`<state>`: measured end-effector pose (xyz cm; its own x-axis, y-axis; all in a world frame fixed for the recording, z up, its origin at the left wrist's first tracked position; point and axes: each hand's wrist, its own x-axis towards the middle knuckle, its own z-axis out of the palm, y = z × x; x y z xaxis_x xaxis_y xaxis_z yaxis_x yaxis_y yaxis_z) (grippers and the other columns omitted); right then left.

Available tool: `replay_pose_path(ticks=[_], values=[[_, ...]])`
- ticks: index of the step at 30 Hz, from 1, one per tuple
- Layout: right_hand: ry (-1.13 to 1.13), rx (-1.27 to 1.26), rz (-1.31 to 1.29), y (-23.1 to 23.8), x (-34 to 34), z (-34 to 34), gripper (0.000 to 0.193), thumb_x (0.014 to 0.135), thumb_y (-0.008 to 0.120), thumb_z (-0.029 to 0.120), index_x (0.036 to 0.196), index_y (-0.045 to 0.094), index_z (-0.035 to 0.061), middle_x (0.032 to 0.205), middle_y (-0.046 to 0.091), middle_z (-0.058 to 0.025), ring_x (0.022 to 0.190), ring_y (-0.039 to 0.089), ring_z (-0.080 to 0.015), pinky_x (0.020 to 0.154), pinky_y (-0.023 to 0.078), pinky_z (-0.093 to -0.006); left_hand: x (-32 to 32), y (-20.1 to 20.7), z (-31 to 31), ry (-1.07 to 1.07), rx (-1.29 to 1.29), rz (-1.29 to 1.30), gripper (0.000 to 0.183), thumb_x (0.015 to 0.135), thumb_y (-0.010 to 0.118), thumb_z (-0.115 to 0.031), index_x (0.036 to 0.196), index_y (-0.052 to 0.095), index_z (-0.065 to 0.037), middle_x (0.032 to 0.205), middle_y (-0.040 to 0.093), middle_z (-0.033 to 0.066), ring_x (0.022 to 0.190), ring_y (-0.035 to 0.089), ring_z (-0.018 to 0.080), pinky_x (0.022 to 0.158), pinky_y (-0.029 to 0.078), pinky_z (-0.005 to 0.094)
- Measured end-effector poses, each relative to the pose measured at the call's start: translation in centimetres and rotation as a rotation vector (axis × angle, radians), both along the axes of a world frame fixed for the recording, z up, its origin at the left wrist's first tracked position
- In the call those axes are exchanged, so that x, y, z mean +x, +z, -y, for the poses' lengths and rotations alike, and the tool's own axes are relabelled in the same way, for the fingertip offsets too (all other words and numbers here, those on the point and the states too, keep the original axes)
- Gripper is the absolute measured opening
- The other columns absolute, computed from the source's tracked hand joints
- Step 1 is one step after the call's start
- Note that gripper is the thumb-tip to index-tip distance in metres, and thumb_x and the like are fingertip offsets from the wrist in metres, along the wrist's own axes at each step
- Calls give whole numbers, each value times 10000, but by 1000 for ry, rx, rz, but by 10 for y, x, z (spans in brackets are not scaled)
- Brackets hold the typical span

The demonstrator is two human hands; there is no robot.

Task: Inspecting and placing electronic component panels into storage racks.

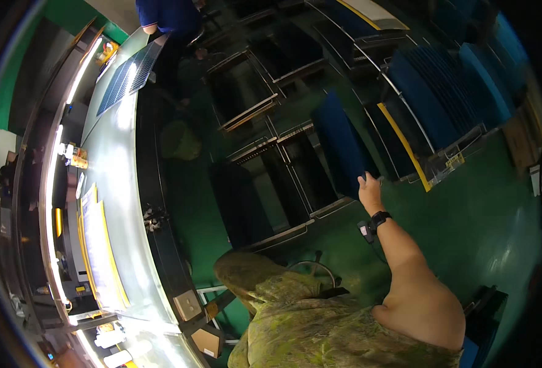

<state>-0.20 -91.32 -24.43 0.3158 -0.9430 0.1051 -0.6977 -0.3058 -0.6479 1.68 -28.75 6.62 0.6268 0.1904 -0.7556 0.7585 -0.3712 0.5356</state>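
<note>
My right arm reaches out from the lower right, and my right hand (370, 186) is closed on the near edge of a dark blue flat panel (343, 147). The panel stands tilted on edge, leaning over a low metal rack (312, 216). Fingers and thumb pinch its lower corner. On that wrist sits a black band (378, 219) with a small dark device (365, 232) beside it on a cord. My left hand is not in view.
Left is a lit metal workbench (119, 178) holding yellow-edged sheets (102, 251), a gridded panel (130, 76) and a bottle (75, 156). A person in blue (168, 15) is at its far end. Upright dark blue panels (427, 92) fill racks at the right, by a yellow-edged panel (406, 147).
</note>
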Motion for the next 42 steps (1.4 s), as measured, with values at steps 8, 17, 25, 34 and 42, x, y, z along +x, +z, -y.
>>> replay_pose_path(ticks=[8, 17, 25, 34, 42], values=[[98, 15, -29, -15, 10, -10, 286, 871, 557, 128, 1043, 573, -100, 917, 624, -276, 854, 600, -426, 750, 486, -454, 7, 4, -3, -1, -31, -9, 490, 921, 524, -365, 1295, 460, -55, 1288, 517, 108, 1145, 492, 283, 964, 371, 438], [106, 83, -91, -10, 28, -6, 266, 880, 539, 114, 1068, 569, -72, 927, 630, -264, 884, 607, -408, 769, 485, -463, 21, 1, -4, -3, -87, 0, 494, 920, 520, -380, 1289, 466, -56, 1281, 521, 105, 1137, 496, 274, 960, 376, 429], [109, 142, -135, -11, 45, 8, 239, 875, 542, 93, 1057, 573, -58, 915, 639, -246, 869, 615, -396, 758, 491, -466, 59, -12, 6, -53, -164, 40, 498, 919, 517, -393, 1284, 471, -56, 1274, 526, 103, 1131, 499, 266, 957, 380, 421], [132, 145, -150, -6, 57, 7, 193, 852, 541, 54, 1007, 574, -57, 856, 646, -237, 833, 629, -376, 735, 506, -458, 80, -14, 9, -67, -212, 35, 504, 919, 513, -407, 1278, 477, -57, 1267, 530, 100, 1123, 503, 257, 953, 384, 412], [241, 165, -252, -35, 76, 22, 254, 853, 541, 85, 1081, 548, -27, 909, 639, -213, 871, 624, -383, 767, 507, -457, 85, -21, 2, -53, -268, 24, 509, 918, 509, -421, 1273, 483, -57, 1261, 534, 97, 1116, 506, 250, 950, 388, 404]])
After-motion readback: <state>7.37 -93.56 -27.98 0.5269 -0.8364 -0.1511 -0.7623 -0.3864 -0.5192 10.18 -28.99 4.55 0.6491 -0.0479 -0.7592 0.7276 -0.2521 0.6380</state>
